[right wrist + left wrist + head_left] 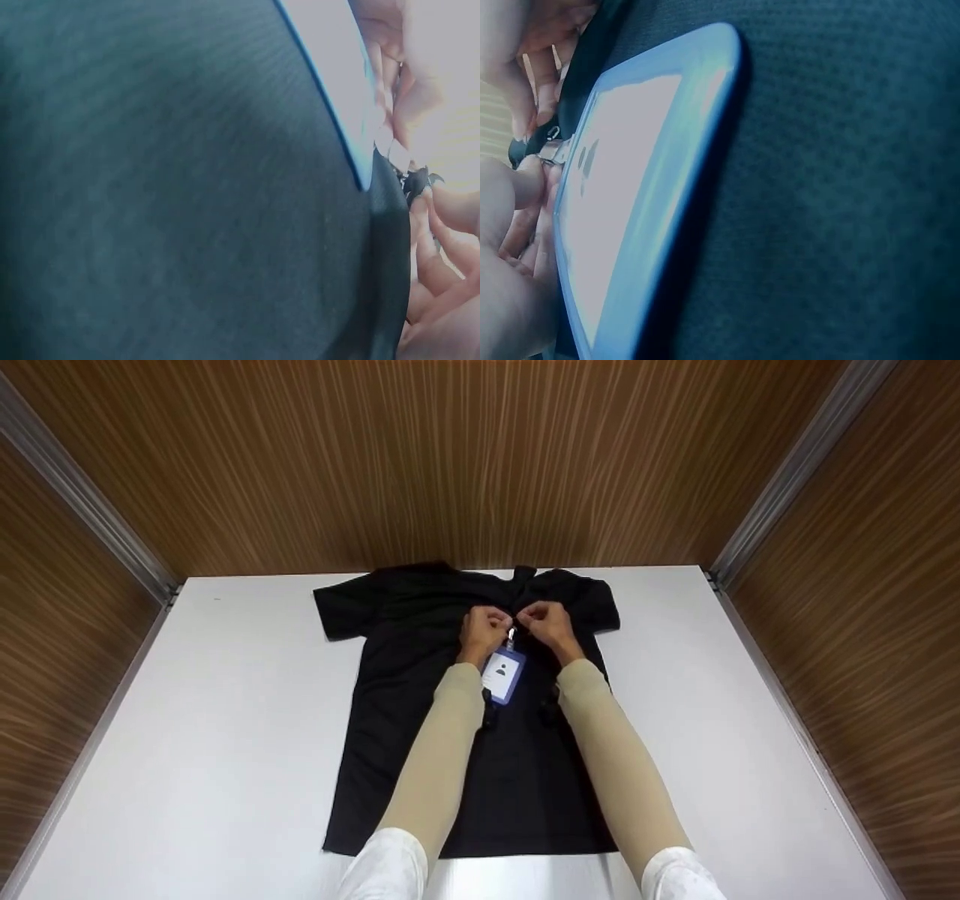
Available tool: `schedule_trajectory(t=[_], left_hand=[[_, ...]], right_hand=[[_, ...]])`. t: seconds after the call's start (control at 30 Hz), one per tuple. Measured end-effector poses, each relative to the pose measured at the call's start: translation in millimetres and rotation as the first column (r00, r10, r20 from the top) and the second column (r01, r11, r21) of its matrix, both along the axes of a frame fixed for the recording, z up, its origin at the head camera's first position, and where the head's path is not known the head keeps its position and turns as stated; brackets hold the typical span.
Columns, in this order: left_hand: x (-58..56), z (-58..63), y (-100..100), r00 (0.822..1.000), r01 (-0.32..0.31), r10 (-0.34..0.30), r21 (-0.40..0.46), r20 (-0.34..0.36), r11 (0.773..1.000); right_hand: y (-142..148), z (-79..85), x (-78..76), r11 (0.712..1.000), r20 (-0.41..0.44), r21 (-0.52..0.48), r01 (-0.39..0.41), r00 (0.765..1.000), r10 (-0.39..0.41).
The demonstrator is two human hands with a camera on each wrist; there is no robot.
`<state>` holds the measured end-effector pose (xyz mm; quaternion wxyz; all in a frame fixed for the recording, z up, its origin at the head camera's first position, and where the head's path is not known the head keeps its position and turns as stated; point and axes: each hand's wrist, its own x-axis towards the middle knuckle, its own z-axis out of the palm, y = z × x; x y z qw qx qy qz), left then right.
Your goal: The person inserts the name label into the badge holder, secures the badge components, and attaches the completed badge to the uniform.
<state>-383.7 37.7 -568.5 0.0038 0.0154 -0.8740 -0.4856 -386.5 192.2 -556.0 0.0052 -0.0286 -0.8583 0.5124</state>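
Note:
A black short-sleeved shirt (409, 720) lies spread face up, its collar at the far side. On its chest rests an ID badge (503, 673) in a blue frame, with a white card and a small person icon. The left hand (484, 631) pinches the badge's metal clip (553, 152) between thumb and fingertips. Just beside it, the right hand (549, 624) pinches a bit of black cloth (417, 184) at the shirt's front opening. The fingertips of both hands are close together, with the clip right at the gathered cloth.
The white table (247, 720) extends on both sides of the shirt. Brown wood-grain panels (450, 465) enclose the back and sides, with metal strips (806, 472) at the corners. Dark wrist devices (489, 711) hang under the beige sleeves (431, 765).

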Motion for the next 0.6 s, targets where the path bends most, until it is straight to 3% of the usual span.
schedule_trajectory(t=[0.23, 0.6], left_hand=[[0.6, -1.2, -2.6, 1.0, 0.011, -0.011, 0.021, -0.019, 1.0], [-4.7, -5.7, -3.8, 0.987, 0.126, -0.12, 0.05, -0.109, 0.991]], right_hand=[[-0.3, -1.5, -2.2, 0.996, -0.028, 0.059, -0.062, 0.998, 0.064], [1.1, 2.2, -4.5, 0.988, 0.028, 0.121, -0.097, 0.995, 0.095]])
